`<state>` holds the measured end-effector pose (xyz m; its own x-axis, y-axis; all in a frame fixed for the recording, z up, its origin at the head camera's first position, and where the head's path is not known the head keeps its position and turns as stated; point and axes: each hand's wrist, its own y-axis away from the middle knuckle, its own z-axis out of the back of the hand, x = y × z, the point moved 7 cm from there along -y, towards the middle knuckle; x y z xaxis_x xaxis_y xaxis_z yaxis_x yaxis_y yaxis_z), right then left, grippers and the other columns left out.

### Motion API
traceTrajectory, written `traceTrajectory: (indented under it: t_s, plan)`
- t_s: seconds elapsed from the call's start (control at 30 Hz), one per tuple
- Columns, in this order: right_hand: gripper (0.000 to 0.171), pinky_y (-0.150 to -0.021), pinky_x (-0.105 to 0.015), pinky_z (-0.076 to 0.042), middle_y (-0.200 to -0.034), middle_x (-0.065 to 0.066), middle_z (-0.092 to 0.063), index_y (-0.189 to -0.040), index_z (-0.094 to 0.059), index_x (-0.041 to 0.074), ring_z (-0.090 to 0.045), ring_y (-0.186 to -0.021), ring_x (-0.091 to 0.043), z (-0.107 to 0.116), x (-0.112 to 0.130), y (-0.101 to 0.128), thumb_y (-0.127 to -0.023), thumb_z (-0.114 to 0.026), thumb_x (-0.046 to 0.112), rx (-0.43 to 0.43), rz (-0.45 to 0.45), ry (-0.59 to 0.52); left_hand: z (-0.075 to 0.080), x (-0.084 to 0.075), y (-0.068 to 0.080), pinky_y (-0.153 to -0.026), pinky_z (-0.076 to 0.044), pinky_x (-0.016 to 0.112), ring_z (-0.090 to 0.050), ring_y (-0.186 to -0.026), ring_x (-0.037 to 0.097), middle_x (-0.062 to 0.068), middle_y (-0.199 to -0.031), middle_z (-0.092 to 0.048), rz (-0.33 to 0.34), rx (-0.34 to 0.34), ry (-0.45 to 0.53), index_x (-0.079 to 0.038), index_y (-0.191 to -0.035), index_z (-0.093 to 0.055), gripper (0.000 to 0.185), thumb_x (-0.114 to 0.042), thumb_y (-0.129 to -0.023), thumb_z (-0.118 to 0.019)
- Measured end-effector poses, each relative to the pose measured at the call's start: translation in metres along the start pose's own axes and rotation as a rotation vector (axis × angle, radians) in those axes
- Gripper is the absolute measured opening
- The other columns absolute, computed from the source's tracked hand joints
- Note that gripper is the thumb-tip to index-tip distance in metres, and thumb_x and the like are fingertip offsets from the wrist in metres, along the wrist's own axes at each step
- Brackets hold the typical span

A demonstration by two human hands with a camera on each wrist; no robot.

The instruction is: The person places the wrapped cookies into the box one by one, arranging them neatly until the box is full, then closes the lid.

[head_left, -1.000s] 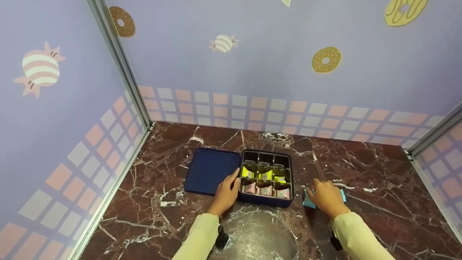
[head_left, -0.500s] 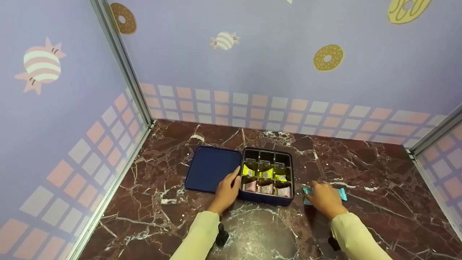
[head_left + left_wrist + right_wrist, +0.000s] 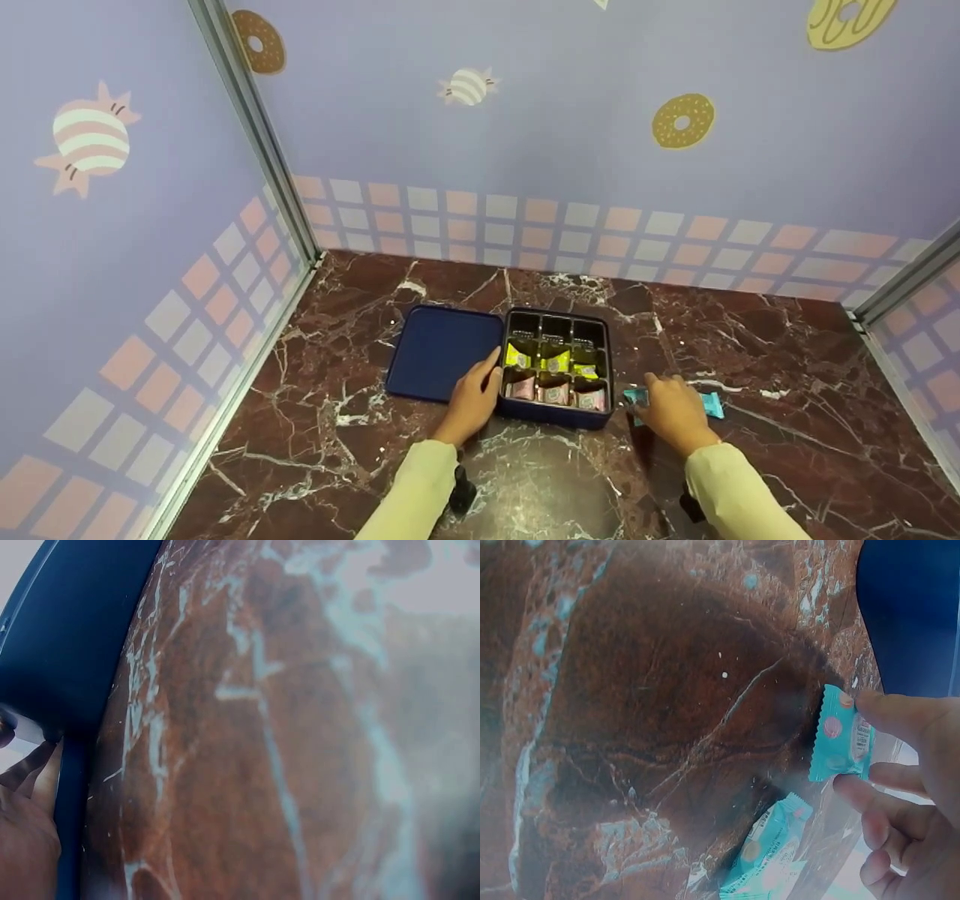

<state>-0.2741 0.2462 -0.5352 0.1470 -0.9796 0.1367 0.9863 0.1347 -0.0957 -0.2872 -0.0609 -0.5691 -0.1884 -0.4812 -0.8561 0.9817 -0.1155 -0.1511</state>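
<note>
A dark blue box (image 3: 555, 416) with a grid of compartments stands mid-table. Yellow wrapped sweets (image 3: 555, 362) fill its middle row and pink wrapped sweets (image 3: 553, 394) its front row; the back row holds none. My left hand (image 3: 471, 401) rests along the box's left side, fingers mostly straight, over the edge of the flat blue lid (image 3: 442, 352). To the right of the box, my right hand (image 3: 675, 411) pinches a teal wrapped sweet (image 3: 840, 739) between thumb and fingers. Another teal wrapped sweet (image 3: 769, 851) lies on the table by that hand, partly hidden in the head view.
The marbled dark red table (image 3: 330, 465) is bounded by a purple wall (image 3: 562, 135) at the back. Metal-framed panels (image 3: 97, 262) close off the left and right sides.
The teal sweet at my right fingertips has shifted slightly back and left, and its wrapper has turned. The left hand, box and lid stay where they were.
</note>
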Motion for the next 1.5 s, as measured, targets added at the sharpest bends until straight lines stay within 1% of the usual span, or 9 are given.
traceTrajectory:
  t_s: [0.1, 0.3, 0.57, 0.77, 0.93, 1.07, 1.2, 1.37, 1.5]
  plan:
    - [0.052, -0.069, -0.058, -0.050, -0.086, -0.024, -0.068, -0.103, -0.062, -0.007, -0.060, -0.081, -0.043, -0.002, 0.001, 0.000, -0.070, -0.084, 0.028, -0.001, 0.007, -0.002, 0.001, -0.001, 0.001, -0.106, -0.043, 0.048, -0.053, -0.128, 0.029, 0.010, -0.137, -0.057, -0.005, -0.005, -0.009, -0.017, -0.148, -0.041, 0.046, -0.030, -0.104, -0.044]
    - [0.045, -0.067, -0.056, -0.050, -0.085, -0.022, -0.068, -0.093, -0.061, -0.005, -0.059, -0.078, -0.041, -0.001, 0.003, -0.001, -0.067, -0.085, 0.023, -0.044, 0.036, -0.007, 0.000, -0.002, 0.001, -0.106, -0.043, 0.048, -0.054, -0.128, 0.030, 0.011, -0.136, -0.058, -0.005, -0.013, -0.016, -0.016, -0.148, -0.041, 0.046, -0.028, -0.104, -0.045]
    - [0.049, -0.070, -0.058, -0.049, -0.086, -0.022, -0.067, -0.095, -0.062, -0.005, -0.059, -0.082, -0.042, -0.001, 0.003, 0.000, -0.066, -0.086, 0.026, -0.052, 0.024, 0.001, 0.000, -0.001, -0.001, -0.107, -0.042, 0.047, -0.053, -0.129, 0.029, 0.010, -0.136, -0.058, -0.002, -0.007, -0.011, -0.016, -0.148, -0.041, 0.046, -0.028, -0.104, -0.044]
    - [0.040, -0.067, -0.058, -0.049, -0.078, -0.022, -0.067, -0.081, -0.065, -0.002, -0.060, -0.080, -0.044, -0.001, -0.002, 0.001, -0.067, -0.085, 0.030, -0.045, -0.006, -0.009, 0.001, 0.000, -0.001, -0.107, -0.042, 0.046, -0.053, -0.128, 0.028, 0.009, -0.136, -0.058, -0.003, -0.019, -0.016, -0.017, -0.148, -0.042, 0.046, -0.028, -0.103, -0.045]
    - [0.032, -0.063, -0.057, -0.050, -0.074, -0.019, -0.067, -0.074, -0.065, 0.002, -0.061, -0.077, -0.042, -0.001, -0.004, 0.002, -0.067, -0.084, 0.027, -0.045, 0.004, -0.017, 0.000, -0.001, -0.001, -0.107, -0.042, 0.047, -0.053, -0.128, 0.029, 0.011, -0.136, -0.058, -0.017, -0.023, -0.009, -0.015, -0.147, -0.043, 0.046, -0.026, -0.103, -0.046]
    - [0.027, -0.062, -0.056, -0.049, -0.075, -0.019, -0.067, -0.075, -0.067, 0.001, -0.059, -0.074, -0.040, 0.001, -0.001, 0.000, -0.066, -0.082, 0.022, -0.064, 0.029, -0.017, 0.001, -0.002, 0.001, -0.107, -0.043, 0.047, -0.053, -0.128, 0.030, 0.011, -0.136, -0.058, -0.022, -0.030, -0.004, -0.015, -0.147, -0.044, 0.045, -0.026, -0.103, -0.046]
    - [0.029, -0.063, -0.055, -0.050, -0.078, -0.019, -0.066, -0.080, -0.068, -0.001, -0.057, -0.075, -0.040, 0.005, 0.001, -0.003, -0.065, -0.081, 0.019, -0.070, 0.044, -0.004, 0.001, -0.003, 0.001, -0.106, -0.043, 0.047, -0.054, -0.127, 0.031, 0.012, -0.135, -0.059, -0.026, -0.037, -0.004, -0.014, -0.146, -0.044, 0.045, -0.026, -0.103, -0.046]
    - [0.032, -0.064, -0.056, -0.050, -0.079, -0.017, -0.064, -0.084, -0.066, -0.003, -0.056, -0.077, -0.038, 0.007, 0.002, -0.006, -0.067, -0.081, 0.021, -0.050, 0.035, 0.010, 0.001, -0.002, 0.001, -0.106, -0.043, 0.047, -0.054, -0.127, 0.031, 0.012, -0.136, -0.058, -0.024, -0.038, -0.011, -0.013, -0.146, -0.044, 0.045, -0.027, -0.103, -0.046]
    - [0.035, -0.068, -0.057, -0.049, -0.082, -0.017, -0.064, -0.085, -0.065, -0.003, -0.056, -0.080, -0.039, 0.009, 0.003, -0.007, -0.069, -0.082, 0.023, -0.040, 0.033, 0.024, 0.000, -0.001, 0.000, -0.107, -0.043, 0.047, -0.054, -0.128, 0.030, 0.011, -0.136, -0.058, -0.012, -0.025, -0.015, -0.015, -0.147, -0.043, 0.046, -0.027, -0.103, -0.045]
